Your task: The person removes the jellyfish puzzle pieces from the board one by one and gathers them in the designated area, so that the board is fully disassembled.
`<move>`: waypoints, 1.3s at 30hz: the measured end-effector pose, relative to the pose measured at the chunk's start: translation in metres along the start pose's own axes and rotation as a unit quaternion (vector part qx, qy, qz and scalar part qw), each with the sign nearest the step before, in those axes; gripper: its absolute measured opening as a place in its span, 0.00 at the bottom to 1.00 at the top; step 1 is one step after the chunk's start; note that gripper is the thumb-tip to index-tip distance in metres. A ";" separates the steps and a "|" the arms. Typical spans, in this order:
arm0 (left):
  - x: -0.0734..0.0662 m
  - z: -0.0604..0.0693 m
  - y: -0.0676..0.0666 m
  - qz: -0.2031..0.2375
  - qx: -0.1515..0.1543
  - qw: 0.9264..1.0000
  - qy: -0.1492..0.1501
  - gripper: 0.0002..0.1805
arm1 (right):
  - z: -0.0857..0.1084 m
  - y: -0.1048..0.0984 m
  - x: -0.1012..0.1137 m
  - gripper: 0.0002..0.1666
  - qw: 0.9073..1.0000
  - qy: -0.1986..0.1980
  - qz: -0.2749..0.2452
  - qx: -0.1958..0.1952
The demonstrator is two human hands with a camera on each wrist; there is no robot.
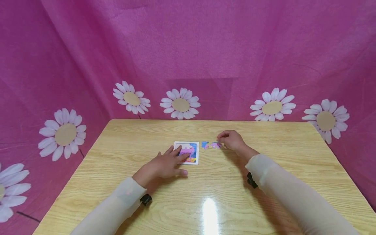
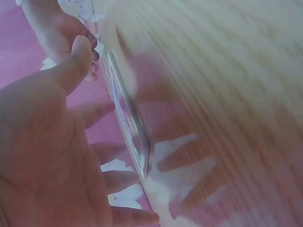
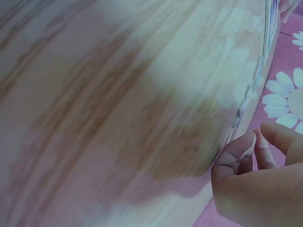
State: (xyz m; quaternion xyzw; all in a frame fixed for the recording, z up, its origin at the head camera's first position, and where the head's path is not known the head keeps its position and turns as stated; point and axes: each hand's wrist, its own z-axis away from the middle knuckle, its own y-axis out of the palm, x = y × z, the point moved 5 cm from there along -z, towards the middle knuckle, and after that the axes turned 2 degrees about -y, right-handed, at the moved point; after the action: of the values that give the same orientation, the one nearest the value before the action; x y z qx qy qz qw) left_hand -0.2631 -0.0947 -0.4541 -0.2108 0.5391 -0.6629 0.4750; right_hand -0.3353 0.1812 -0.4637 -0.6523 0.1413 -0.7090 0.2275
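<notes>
In the head view, a small picture puzzle in a white-rimmed tray (image 1: 197,153) lies on the table; its picture shows pink, blue and yellow, with a pale bare area at the upper left. My left hand (image 1: 167,163) is spread over its left part, fingers straight, thumb off to the near side. In the left wrist view, the fingers (image 2: 130,179) reach to the tray edge. Just right of the tray lie loose puzzle pieces, a blue and pink one (image 1: 205,145) and a pink one (image 1: 215,145). My right hand (image 1: 233,141) has its thumb and fingertips together beside them; whether a piece is between them is hidden.
Under everything is a wood-grain table (image 1: 217,186), with a glare spot near its front. A pink curtain (image 1: 188,49) with large daisies stands along the table's back and sides. Dark wrist devices (image 1: 146,199) sit below both cream sleeves.
</notes>
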 end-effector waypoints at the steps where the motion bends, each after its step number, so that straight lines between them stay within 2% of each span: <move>1: -0.001 0.000 0.000 -0.002 0.002 1.000 0.002 0.45 | 0.000 0.001 0.001 0.12 1.000 -0.001 0.001 0.001; 6: -0.005 0.000 0.001 -0.007 0.006 1.000 0.009 0.46 | -0.002 0.004 0.005 0.13 1.000 -0.010 -0.006 0.006; 14: -0.006 0.000 0.002 -0.001 0.011 1.000 0.001 0.47 | -0.001 0.013 0.013 0.11 1.000 -0.024 -0.010 0.012; 19: -0.006 -0.001 0.004 -0.004 0.012 1.000 -0.002 0.47 | 0.000 0.023 0.018 0.12 0.999 -0.018 -0.021 0.024; 31: -0.004 -0.003 0.006 -0.003 0.018 1.000 0.002 0.47 | 0.003 0.049 0.031 0.13 0.998 -0.044 -0.011 0.046; 39: -0.003 -0.003 0.007 -0.001 0.020 1.000 -0.001 0.47 | 0.004 0.067 0.038 0.12 0.997 -0.043 -0.008 0.062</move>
State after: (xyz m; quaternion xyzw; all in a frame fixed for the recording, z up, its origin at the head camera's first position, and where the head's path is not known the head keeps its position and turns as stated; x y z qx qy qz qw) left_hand -0.2609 -0.0906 -0.4611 -0.2027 0.5252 -0.6738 0.4786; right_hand -0.3234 0.1054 -0.4641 -0.6678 0.0825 -0.6896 0.2677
